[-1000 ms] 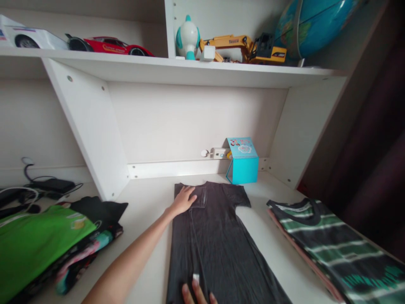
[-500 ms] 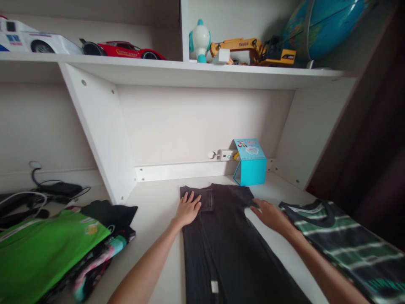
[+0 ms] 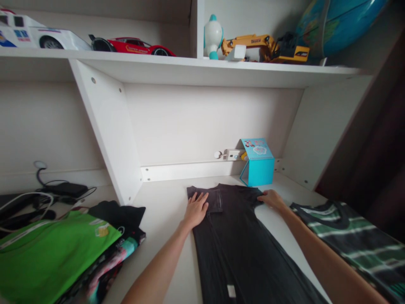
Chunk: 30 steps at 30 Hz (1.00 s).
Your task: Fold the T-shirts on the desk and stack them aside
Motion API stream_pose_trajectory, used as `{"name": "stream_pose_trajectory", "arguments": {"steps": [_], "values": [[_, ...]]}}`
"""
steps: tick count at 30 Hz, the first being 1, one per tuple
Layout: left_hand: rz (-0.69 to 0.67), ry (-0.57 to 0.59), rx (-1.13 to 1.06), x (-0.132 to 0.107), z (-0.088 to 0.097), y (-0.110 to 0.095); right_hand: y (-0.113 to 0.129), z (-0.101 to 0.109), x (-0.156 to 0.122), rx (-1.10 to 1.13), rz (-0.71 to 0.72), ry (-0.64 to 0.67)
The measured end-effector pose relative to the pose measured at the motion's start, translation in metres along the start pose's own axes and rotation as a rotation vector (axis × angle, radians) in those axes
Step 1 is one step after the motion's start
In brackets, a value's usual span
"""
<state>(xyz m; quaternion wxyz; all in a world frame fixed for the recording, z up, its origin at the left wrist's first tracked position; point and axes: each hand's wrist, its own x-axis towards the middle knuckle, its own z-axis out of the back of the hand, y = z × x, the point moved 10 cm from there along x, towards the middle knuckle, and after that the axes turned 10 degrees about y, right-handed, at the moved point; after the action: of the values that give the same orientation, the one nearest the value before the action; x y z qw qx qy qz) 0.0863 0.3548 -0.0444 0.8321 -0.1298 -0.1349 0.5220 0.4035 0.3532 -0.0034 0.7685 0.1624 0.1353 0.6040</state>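
Note:
A black T-shirt lies spread on the white tabletop, with its left side folded inward and a small white tag near the bottom of the view. My left hand rests on the folded left sleeve and shoulder, its fingers stretched out and lying flat. At the other side, my right hand pinches the end of the right sleeve between thumb and fingers. That sleeve still lies on the table, pointing out to the right.
A pile of clothes with a green shirt on top lies left. A folded striped shirt lies right, under my forearm. A blue desk calendar stands behind the T-shirt. Above is a shelf with toy vehicles and a globe.
My right hand has shifted slightly away from me along the sleeve edge and now closes on the sleeve's end. My left hand stays on the folded part. The camera view has turned a little left.

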Motion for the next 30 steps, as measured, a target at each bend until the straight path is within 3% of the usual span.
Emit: {"name": "stream_pose_trajectory", "arguments": {"steps": [3,7,12,15,17,19,23,26,28,30], "values": [[0.003,-0.022,-0.043,0.001,0.001,0.003,0.030,0.008,-0.001,-0.047,0.064,0.024],[0.016,-0.055,-0.113,0.001,0.003,0.007,0.097,0.010,-0.017,-0.087,0.216,0.003],[0.000,-0.091,-0.187,0.000,0.009,0.008,0.181,-0.034,-0.059,-0.119,0.399,0.038],[-0.006,-0.103,-0.212,-0.002,0.013,0.008,0.204,-0.060,-0.089,-0.144,0.501,0.105],[0.002,-0.103,-0.213,-0.003,0.014,0.009,0.199,-0.062,-0.108,-0.153,0.548,0.132],[0.017,-0.093,-0.207,-0.003,0.012,0.011,0.173,-0.052,-0.127,-0.157,0.560,0.135],[0.016,-0.072,-0.197,-0.001,0.009,0.010,0.085,-0.031,-0.168,-0.179,0.486,0.112],[0.008,-0.068,-0.193,0.000,0.007,0.008,0.029,-0.036,-0.200,-0.162,0.416,0.128],[0.020,-0.069,-0.194,0.000,0.006,0.009,0.011,-0.044,-0.218,-0.131,0.410,0.125],[0.035,-0.073,-0.201,-0.001,0.007,0.010,0.010,-0.053,-0.233,-0.110,0.461,0.128]]}}
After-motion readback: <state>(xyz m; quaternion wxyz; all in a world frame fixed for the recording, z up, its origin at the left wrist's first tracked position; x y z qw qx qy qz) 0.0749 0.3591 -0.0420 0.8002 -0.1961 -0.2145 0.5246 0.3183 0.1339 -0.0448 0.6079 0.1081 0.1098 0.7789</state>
